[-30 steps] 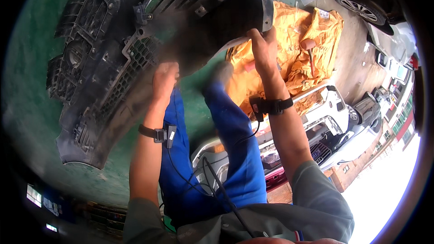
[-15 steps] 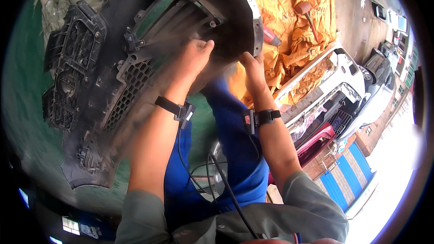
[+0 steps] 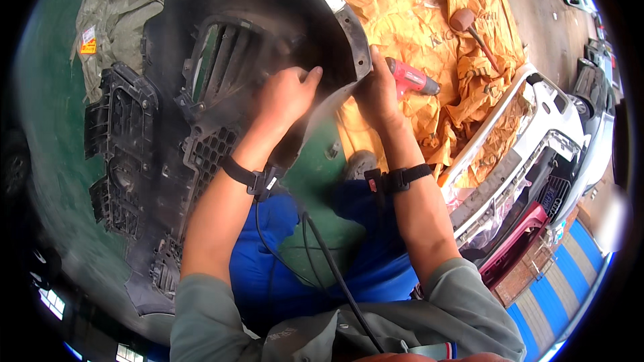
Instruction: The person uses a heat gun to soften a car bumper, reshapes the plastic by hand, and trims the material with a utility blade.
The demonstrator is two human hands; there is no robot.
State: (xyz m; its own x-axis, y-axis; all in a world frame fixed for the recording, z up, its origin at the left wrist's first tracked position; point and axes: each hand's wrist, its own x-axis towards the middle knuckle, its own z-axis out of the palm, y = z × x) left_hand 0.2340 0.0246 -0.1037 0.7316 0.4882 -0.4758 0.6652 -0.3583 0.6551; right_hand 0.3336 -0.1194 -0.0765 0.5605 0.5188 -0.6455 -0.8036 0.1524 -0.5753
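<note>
A large black bumper cover (image 3: 305, 30) fills the upper left middle, its hollow inner side facing me. My right hand (image 3: 377, 90) is closed round its right end, by a strip with small holes. Farther left, my left hand (image 3: 287, 97) is over the dark inner side, fingers curled away and thumb sticking out; what they hold, if anything, is hidden. Left of that hand are a slatted vent frame (image 3: 228, 60) and a honeycomb grille (image 3: 208, 154) in the cover. Right beside my right hand, a red and black power tool (image 3: 412, 79) lies on orange sacking.
The orange sacking (image 3: 402, 10) spreads at upper right, with a brown-headed mallet (image 3: 463, 20) on it. A white bumper (image 3: 496, 117) and a dark red car part (image 3: 516, 245) stand at right. A grey-green wrapped bundle (image 3: 121, 13) lies far left on green floor (image 3: 57, 114).
The bumper cover's right end has swung left and toward me, with my right hand on it. The power tool and a shoe below have come into fuller view. My legs have shifted.
</note>
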